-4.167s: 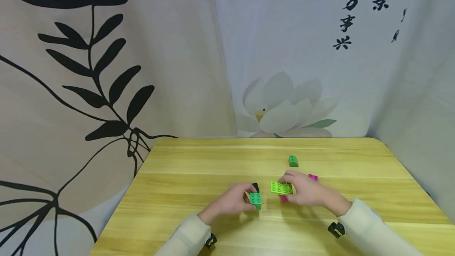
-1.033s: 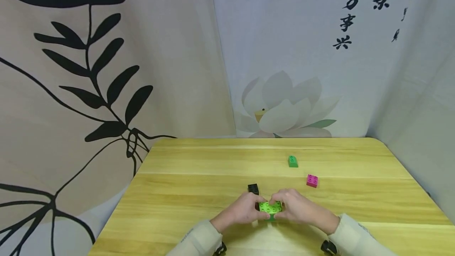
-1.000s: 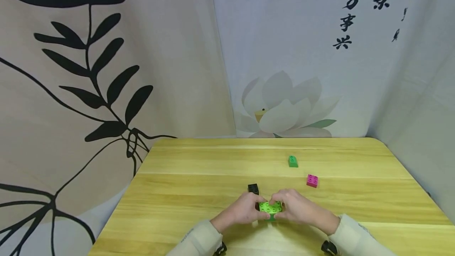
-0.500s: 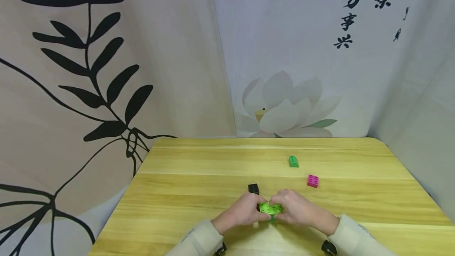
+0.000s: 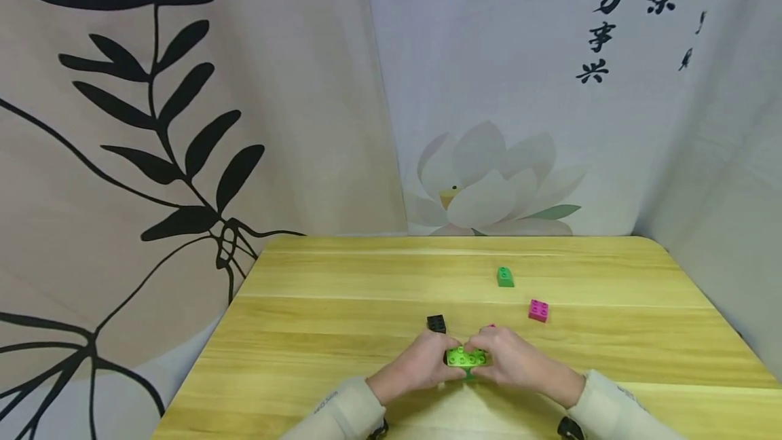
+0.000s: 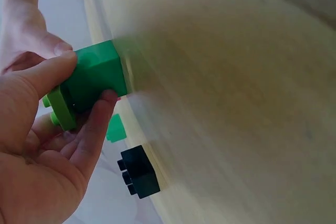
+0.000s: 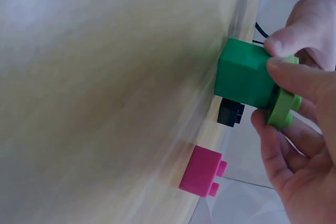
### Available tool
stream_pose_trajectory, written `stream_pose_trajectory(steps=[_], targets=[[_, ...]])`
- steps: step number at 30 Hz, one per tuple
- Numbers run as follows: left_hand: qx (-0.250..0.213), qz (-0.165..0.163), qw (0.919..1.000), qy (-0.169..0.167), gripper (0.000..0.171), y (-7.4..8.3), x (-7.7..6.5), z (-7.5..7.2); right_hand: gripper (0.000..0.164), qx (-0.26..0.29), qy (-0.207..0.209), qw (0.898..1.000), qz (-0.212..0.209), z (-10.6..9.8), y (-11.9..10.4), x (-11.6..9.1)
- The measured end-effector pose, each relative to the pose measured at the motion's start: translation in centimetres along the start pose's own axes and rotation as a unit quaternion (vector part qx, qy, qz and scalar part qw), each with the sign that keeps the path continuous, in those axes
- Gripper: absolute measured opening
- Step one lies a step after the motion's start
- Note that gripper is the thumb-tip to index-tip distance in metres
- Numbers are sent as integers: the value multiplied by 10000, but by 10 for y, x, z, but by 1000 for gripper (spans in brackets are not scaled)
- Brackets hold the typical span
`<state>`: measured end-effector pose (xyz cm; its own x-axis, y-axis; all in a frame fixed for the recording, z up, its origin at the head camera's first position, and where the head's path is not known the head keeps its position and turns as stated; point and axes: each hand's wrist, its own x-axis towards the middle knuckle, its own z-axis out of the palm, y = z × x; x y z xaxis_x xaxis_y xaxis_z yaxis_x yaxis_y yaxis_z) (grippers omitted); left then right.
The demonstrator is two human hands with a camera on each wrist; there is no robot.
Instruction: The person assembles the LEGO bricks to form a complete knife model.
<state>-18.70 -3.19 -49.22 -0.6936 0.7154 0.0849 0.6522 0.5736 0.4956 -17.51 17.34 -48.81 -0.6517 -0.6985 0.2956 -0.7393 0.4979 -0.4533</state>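
Near the front of the table, both hands meet around a stack of toy building bricks. A lime-green brick (image 5: 466,358) with studs faces up on top of a taller green brick (image 7: 244,77). My left hand (image 5: 418,362) grips the green brick between thumb and fingertips, its other fingers beneath the lime one in the left wrist view. From the other side my right hand (image 5: 513,362) pinches the lime brick, with its thumb lying where the two bricks join. The lime brick sits flat against the green one, reaching past its sides.
A black brick (image 5: 436,323) lies just beyond the left hand. Behind the right hand a pink sliver (image 5: 491,326) peeks out. Farther back on the wooden table (image 5: 342,290) are a pink brick (image 5: 538,311) and a small green brick (image 5: 505,277) with a sloped side. A printed curtain (image 5: 305,87) hangs behind.
About four seconds ago the hands held the green and lime bricks apart; now the lime one is on the green one. Over the last second the hands have hardly moved.
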Motion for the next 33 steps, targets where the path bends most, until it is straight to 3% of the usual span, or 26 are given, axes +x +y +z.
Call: stream_pose_trajectory(steps=[8,11,16,21,28,33], targets=[[110,73,9999,6,26,-2,2,-2,28,799,-99,9968,-13,-5,8,-1],[80,80,9999,-25,29,-2,2,-1,30,957,-275,9948,199,-8,9,-1],[-328,-98,9990,-272,28,-3,2,-4,34,963,-473,9929,505,-12,7,1],[-975,-384,9932,-508,21,-2,0,-7,32,790,-442,9954,311,-12,6,1],[-703,-348,9965,-287,17,0,0,-2,30,674,-281,9960,510,-4,6,-1],[-927,-544,9937,-305,24,-4,0,-1,30,648,-121,9967,474,0,7,-2]])
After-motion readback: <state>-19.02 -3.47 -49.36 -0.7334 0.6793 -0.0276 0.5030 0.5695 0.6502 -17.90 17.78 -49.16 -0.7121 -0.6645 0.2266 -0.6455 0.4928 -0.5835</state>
